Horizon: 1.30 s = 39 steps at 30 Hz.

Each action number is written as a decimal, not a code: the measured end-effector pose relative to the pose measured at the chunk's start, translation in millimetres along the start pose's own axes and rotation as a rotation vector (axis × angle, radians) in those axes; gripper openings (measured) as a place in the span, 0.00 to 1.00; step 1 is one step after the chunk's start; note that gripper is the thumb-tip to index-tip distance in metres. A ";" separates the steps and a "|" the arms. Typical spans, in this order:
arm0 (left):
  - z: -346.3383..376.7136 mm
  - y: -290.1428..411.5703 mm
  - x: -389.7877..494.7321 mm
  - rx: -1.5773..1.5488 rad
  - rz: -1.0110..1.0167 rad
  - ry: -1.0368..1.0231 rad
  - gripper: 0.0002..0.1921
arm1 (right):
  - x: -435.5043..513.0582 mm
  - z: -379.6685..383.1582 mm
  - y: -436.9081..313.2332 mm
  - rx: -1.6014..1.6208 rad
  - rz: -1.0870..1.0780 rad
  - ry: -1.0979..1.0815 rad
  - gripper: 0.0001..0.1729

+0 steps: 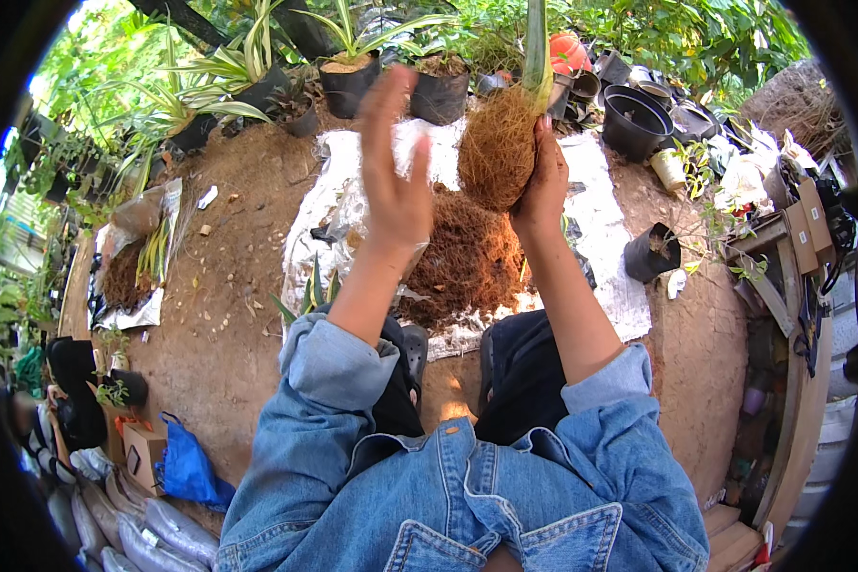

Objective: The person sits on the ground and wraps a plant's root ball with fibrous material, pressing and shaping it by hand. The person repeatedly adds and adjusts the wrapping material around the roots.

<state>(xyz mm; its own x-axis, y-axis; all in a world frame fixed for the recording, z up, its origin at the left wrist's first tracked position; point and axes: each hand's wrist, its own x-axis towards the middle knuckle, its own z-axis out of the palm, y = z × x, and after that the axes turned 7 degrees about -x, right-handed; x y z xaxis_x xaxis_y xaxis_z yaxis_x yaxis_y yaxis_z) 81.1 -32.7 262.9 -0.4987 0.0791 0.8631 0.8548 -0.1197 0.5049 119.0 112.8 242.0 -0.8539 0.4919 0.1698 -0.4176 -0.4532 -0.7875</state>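
My right hand [545,179] grips a plant's root ball [497,150] from its right side. The ball is wrapped in brown fibre, and a tall green leaf [536,43] with a pale edge rises from its top. To the left of it, apart from the ball, my left hand [397,171] is raised with its fingers spread and blurred; it holds nothing. Below both hands a heap of reddish-brown coir fibre [465,250] lies on a white woven sack [608,214] spread over the ground.
Potted variegated plants [349,79] line the back. A black plastic pot [636,121] stands at the back right, and a tipped black grow bag [652,252] lies nearer. At left are a blue bag [189,465] and a cardboard box [144,454]. A wooden frame [786,279] borders the right.
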 end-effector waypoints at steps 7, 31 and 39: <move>37.9 0.3 -20.3 -0.052 -0.083 -0.118 0.31 | -10.2 7.0 9.8 -0.162 -0.099 -0.037 0.19; 22.8 -0.8 -8.7 -0.803 -0.684 -0.055 0.18 | -12.0 8.3 -4.8 -0.327 -0.092 -0.361 0.29; 20.5 2.0 -10.2 -0.772 -0.599 -0.098 0.24 | -15.8 9.8 -6.4 -0.078 0.244 -0.205 0.29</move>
<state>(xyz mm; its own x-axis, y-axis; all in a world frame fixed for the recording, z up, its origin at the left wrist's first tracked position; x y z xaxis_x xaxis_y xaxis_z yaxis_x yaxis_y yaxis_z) 90.9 -13.5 255.0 -0.7754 0.4152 0.4758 0.1184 -0.6445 0.7554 132.1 100.6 250.2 -0.9740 0.2120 0.0798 -0.1744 -0.4772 -0.8613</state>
